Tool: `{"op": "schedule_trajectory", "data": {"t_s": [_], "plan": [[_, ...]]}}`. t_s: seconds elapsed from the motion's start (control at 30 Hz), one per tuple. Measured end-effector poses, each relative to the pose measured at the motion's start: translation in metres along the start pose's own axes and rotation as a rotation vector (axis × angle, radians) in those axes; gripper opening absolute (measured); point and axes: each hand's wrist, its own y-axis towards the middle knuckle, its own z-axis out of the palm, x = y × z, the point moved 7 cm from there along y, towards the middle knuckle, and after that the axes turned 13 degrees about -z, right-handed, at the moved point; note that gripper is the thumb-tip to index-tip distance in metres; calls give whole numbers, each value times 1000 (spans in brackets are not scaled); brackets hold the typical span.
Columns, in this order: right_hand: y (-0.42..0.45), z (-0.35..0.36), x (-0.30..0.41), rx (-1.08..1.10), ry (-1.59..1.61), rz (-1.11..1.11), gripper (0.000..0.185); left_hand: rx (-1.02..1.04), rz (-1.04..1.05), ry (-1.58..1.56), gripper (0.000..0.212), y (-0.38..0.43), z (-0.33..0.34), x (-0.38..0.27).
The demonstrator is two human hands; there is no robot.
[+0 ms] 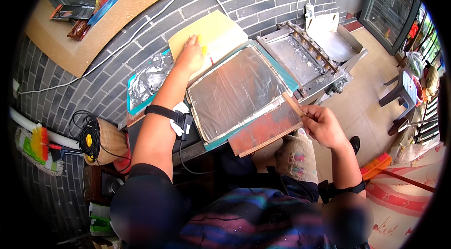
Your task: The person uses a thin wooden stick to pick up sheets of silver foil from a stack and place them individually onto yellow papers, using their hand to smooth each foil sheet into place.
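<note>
My left hand (191,53) reaches over a yellow sheet or pad (215,34); small yellow pieces (202,46) show by its fingers, and whether it grips them I cannot tell. With my right hand (319,124) I hold a thin flat wooden strip (293,104), its far end at the edge of a framed sheet under wrinkled clear film (236,90). That framed sheet lies on a teal corrugated board (273,62). Below it, a worn reddish board (262,131) juts out towards me.
Left of the boards, a blue tray (132,103) holds crumpled silvery foil (151,76). A metal frame device (299,55) stands to the right, beside an open box (356,43). A brick wall runs behind. A woven basket with black cable (109,140) stands at left, a stool (401,90) at far right.
</note>
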Motion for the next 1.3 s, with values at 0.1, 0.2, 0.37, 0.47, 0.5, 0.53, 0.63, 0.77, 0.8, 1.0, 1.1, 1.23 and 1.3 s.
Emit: {"op": "schedule_trajectory", "data": {"t_s": [0.1,0.2,0.37,0.47,0.5,0.53,0.63,0.77,0.8,1.0,1.1,1.23,1.3], "plan": [[0,0,-1,9,-8,6,24,9,24,24,43,-7,13,5],[-1,0,4,-7,19,5,26,14,46,-60,36,-15,0,-3],[-1,2,1,4,24,10,27,-55,-133,-191,32,-20,-46,-4],[-2,2,1,-5,35,9,19,-135,-142,-340,31,-30,-78,-17],[-2,3,1,-6,44,4,16,-149,-141,-408,31,-39,-91,-22],[-2,4,0,-3,35,-2,13,-167,-92,-463,31,-49,-99,-30],[-4,2,-4,-13,20,-8,11,-63,-1,-574,31,-87,-109,-57],[-5,2,-4,-16,12,-24,13,-35,-43,-599,32,-152,-108,-84],[-6,2,-5,-12,1,-30,13,-26,-40,-589,32,-165,-105,-91],[-7,-1,-4,-18,-3,-27,14,85,-24,-629,31,-204,-82,-112],[-9,-2,-4,-31,-5,-26,13,76,5,-595,30,-207,-76,-115],[-11,-2,-9,6,-13,-37,21,88,-3,-559,28,-205,-75,-119],[-11,-1,-13,-5,0,-46,21,89,2,-563,28,-205,-75,-120]]}}
